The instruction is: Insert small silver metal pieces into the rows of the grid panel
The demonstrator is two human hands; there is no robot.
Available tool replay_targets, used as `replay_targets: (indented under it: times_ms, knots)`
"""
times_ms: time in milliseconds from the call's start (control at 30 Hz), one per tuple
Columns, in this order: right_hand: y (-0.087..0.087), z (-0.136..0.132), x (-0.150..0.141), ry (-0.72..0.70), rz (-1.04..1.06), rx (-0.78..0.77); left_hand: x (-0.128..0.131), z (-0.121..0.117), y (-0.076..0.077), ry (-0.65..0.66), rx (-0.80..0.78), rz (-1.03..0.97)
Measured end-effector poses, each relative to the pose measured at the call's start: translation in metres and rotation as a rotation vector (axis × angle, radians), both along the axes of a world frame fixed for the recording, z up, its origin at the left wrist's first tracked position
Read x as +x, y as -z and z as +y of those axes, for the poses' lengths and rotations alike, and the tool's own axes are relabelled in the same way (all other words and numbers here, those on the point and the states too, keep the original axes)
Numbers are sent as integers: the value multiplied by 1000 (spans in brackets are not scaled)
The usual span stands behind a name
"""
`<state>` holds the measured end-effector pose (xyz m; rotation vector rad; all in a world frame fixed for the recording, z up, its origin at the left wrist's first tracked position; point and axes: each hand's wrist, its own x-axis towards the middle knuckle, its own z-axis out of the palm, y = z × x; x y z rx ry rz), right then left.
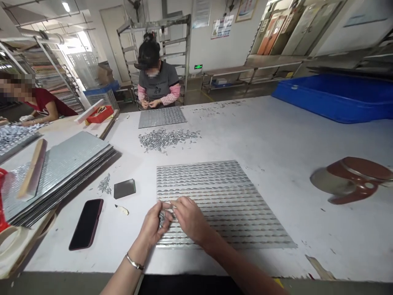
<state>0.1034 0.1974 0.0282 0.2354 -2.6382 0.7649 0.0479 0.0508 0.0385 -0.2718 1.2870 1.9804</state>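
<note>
My left hand [156, 221] is curled around several small silver leaf-shaped pieces [161, 218], at the left edge of a ridged metal sheet [221, 213]. Thumb and fingers of my right hand [190, 217] are pinched together, meeting the left fingertips above the sheet. Whatever sits in that pinch is too small to make out. Rows of similar silver pieces [199, 174] line the far part of the sheet; the nearer rows look bare. Beyond it lies a loose pile of the silver pieces [166, 139].
Left of the sheet are a phone [86, 223], a small knife [122, 209], a dark block [124, 189] and stacked sheets [70, 159] under a wooden bar [32, 170]. A brown-and-metal jug [346, 178] lies right; a blue tub [331, 98] stands behind. Co-workers sit opposite and left.
</note>
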Motion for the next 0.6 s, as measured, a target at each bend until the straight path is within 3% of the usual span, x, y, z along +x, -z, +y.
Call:
replay_targets:
  times_ms: [100,300,433,600]
  knots:
    - [-6,6,26,-60,-37,-69,12,22,4,203,-50,-93]
    - [-3,23,41,4,-134,-58,11,55,11,297,-77,-151]
    - [-5,29,32,55,-224,14,2,56,13,365,-39,-113]
    - [-9,29,27,-82,-249,41,3,44,15,288,61,-176]
